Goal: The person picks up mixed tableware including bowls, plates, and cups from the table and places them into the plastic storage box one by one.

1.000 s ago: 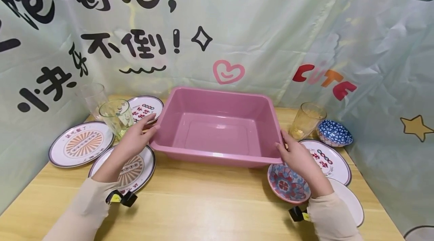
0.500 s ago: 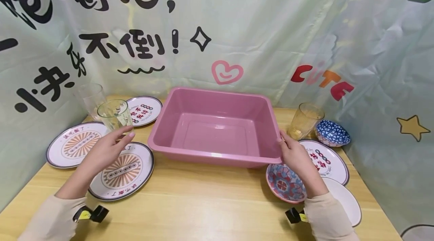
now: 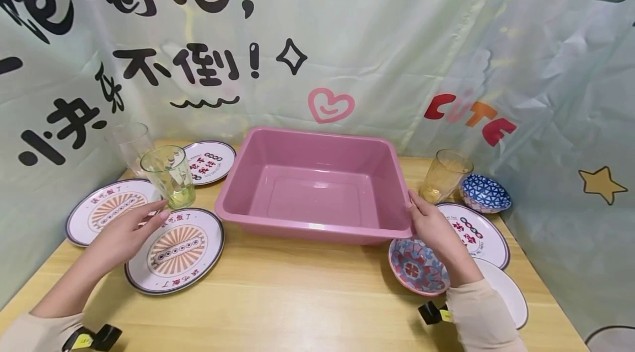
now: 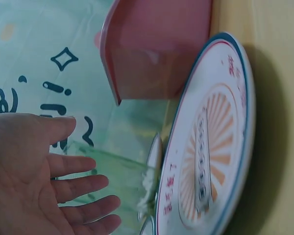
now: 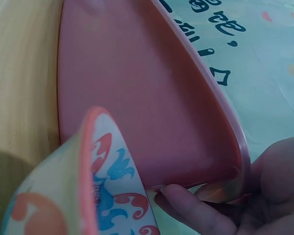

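A pink plastic basin (image 3: 317, 228) stands at the back middle of the table. My right hand (image 3: 436, 228) grips its right rim; in the right wrist view the thumb and fingers (image 5: 198, 210) lie on either side of the rim. Over the left plates, my left hand (image 3: 121, 233) holds nothing, and its fingers (image 4: 83, 188) are spread in the left wrist view. Just beyond its fingertips is a green-tinted glass (image 3: 168, 176). A plate with an orange sunburst print (image 3: 173, 280) lies right of that hand, and a similar plate (image 3: 79, 220) is partly hidden behind it.
A clear glass (image 3: 130, 142) and a small red-lettered plate (image 3: 218, 156) stand at the back left. On the right are an amber glass (image 3: 446, 173), a blue patterned bowl (image 3: 486, 193), a red-and-blue bowl (image 3: 416, 266), a lettered plate (image 3: 488, 236) and a white plate (image 3: 506, 291).
My left hand has let go of the basin's left rim and moved left and toward me, over the plates. The right hand stays on the right rim, and the basin stays in place.
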Tool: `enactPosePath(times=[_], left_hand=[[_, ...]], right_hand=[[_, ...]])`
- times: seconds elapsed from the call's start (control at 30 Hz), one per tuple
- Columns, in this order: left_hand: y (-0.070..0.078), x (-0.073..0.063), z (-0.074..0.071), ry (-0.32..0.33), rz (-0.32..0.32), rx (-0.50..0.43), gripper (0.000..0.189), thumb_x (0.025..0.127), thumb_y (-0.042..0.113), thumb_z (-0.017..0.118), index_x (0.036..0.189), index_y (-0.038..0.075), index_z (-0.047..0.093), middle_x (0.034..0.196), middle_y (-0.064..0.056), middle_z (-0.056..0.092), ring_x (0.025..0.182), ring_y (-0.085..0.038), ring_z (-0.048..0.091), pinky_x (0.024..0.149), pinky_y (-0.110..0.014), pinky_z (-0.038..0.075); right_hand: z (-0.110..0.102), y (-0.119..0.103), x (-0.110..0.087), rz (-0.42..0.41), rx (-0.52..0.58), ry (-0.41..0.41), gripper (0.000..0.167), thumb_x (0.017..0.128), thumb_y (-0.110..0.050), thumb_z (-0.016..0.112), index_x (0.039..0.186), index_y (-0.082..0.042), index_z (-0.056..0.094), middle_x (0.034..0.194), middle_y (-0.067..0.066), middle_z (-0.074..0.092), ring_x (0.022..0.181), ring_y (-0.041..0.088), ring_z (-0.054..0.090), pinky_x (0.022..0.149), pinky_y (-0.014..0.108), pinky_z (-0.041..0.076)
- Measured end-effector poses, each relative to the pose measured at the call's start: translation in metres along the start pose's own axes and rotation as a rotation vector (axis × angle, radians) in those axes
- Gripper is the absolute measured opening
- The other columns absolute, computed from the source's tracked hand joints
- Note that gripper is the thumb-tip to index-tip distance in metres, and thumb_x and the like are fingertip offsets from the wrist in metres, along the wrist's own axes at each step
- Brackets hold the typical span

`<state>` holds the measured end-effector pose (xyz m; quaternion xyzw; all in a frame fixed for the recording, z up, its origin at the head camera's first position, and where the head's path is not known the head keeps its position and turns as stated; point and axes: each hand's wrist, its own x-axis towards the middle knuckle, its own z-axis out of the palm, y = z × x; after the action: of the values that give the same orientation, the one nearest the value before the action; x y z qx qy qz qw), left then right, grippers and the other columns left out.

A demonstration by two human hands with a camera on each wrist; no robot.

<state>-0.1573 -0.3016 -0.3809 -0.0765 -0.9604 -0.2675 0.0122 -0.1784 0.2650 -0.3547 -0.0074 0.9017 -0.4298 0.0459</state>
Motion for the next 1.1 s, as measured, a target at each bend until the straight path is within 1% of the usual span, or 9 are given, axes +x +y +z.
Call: enactPosePath(times=[0.1, 0.23, 0.33, 0.47, 0.53, 0.7, 0.83, 0.93, 1.1], left_hand=[[-0.007, -0.007, -0.001, -0.001, -0.005, 0.007, 0.057, 0.106, 0.035, 0.043, 0.139, -0.010, 0.044, 0.136, -0.038, 0.043, 0.114, -0.057, 0.049, 0.090, -0.068, 0.040], [-0.016, -0.016, -0.002, 0.008, -0.006, 0.016, 0.055, 0.105, 0.034, 0.046, 0.136, -0.012, 0.047, 0.134, -0.039, 0.044, 0.112, -0.058, 0.050, 0.089, -0.067, 0.040], [-0.021, -0.021, -0.003, 0.009, -0.009, 0.042, 0.054, 0.104, 0.033, 0.047, 0.133, -0.013, 0.049, 0.130, -0.040, 0.048, 0.110, -0.057, 0.051, 0.088, -0.067, 0.041], [-0.027, -0.025, -0.003, -0.003, -0.025, 0.099, 0.051, 0.103, 0.032, 0.051, 0.130, -0.011, 0.053, 0.112, -0.036, 0.061, 0.102, -0.052, 0.058, 0.081, -0.065, 0.045], [-0.030, -0.027, -0.004, -0.014, -0.037, 0.116, 0.051, 0.102, 0.032, 0.052, 0.130, -0.010, 0.054, 0.107, -0.034, 0.063, 0.099, -0.050, 0.060, 0.079, -0.064, 0.046], [-0.035, -0.028, -0.005, -0.041, -0.047, 0.132, 0.053, 0.102, 0.034, 0.052, 0.129, -0.011, 0.054, 0.108, -0.035, 0.063, 0.101, -0.052, 0.059, 0.080, -0.065, 0.045], [-0.040, -0.028, -0.003, -0.062, -0.058, 0.147, 0.053, 0.102, 0.034, 0.052, 0.127, -0.012, 0.055, 0.103, -0.032, 0.065, 0.097, -0.049, 0.061, 0.078, -0.063, 0.046], [-0.042, -0.028, -0.002, -0.084, -0.065, 0.155, 0.055, 0.102, 0.036, 0.051, 0.127, -0.013, 0.055, 0.103, -0.032, 0.065, 0.097, -0.049, 0.061, 0.077, -0.063, 0.046], [-0.044, -0.027, 0.001, -0.090, -0.064, 0.170, 0.054, 0.102, 0.034, 0.053, 0.126, -0.014, 0.055, 0.104, -0.034, 0.064, 0.095, -0.049, 0.061, 0.077, -0.063, 0.047]], right_hand=[[-0.003, 0.001, -0.001, -0.002, 0.027, -0.030, 0.056, 0.108, -0.028, 0.032, 0.155, -0.004, 0.013, 0.150, 0.031, 0.030, 0.121, 0.041, 0.052, 0.101, 0.051, 0.044], [-0.008, 0.002, -0.002, -0.006, 0.043, -0.068, 0.057, 0.107, -0.023, 0.037, 0.155, -0.003, 0.014, 0.136, 0.034, 0.047, 0.109, 0.033, 0.061, 0.089, 0.041, 0.055], [-0.011, 0.002, -0.003, -0.018, 0.009, -0.083, 0.059, 0.106, -0.023, 0.041, 0.155, -0.001, 0.016, 0.131, 0.033, 0.051, 0.106, 0.031, 0.063, 0.086, 0.039, 0.056], [-0.013, 0.000, -0.005, -0.033, -0.084, -0.079, 0.060, 0.106, -0.027, 0.043, 0.154, -0.001, 0.020, 0.131, 0.032, 0.053, 0.105, 0.030, 0.064, 0.084, 0.041, 0.056], [-0.013, 0.000, -0.006, -0.034, -0.129, -0.074, 0.060, 0.105, -0.030, 0.044, 0.154, -0.002, 0.021, 0.130, 0.031, 0.055, 0.103, 0.030, 0.065, 0.082, 0.042, 0.056], [-0.017, -0.001, -0.009, -0.061, -0.186, -0.082, 0.059, 0.105, -0.029, 0.045, 0.153, -0.002, 0.025, 0.127, 0.029, 0.058, 0.101, 0.028, 0.066, 0.083, 0.044, 0.055], [-0.019, -0.004, -0.007, -0.105, -0.209, -0.094, 0.058, 0.104, -0.024, 0.048, 0.151, 0.004, 0.027, 0.119, 0.029, 0.062, 0.094, 0.027, 0.068, 0.079, 0.042, 0.057], [-0.021, -0.006, -0.004, -0.105, -0.170, -0.125, 0.058, 0.104, -0.021, 0.049, 0.150, 0.007, 0.026, 0.117, 0.029, 0.063, 0.094, 0.027, 0.068, 0.077, 0.039, 0.058], [-0.024, -0.007, 0.001, -0.065, -0.038, -0.203, 0.058, 0.105, -0.015, 0.046, 0.152, 0.006, 0.018, 0.124, 0.032, 0.057, 0.100, 0.028, 0.067, 0.078, 0.036, 0.059]])
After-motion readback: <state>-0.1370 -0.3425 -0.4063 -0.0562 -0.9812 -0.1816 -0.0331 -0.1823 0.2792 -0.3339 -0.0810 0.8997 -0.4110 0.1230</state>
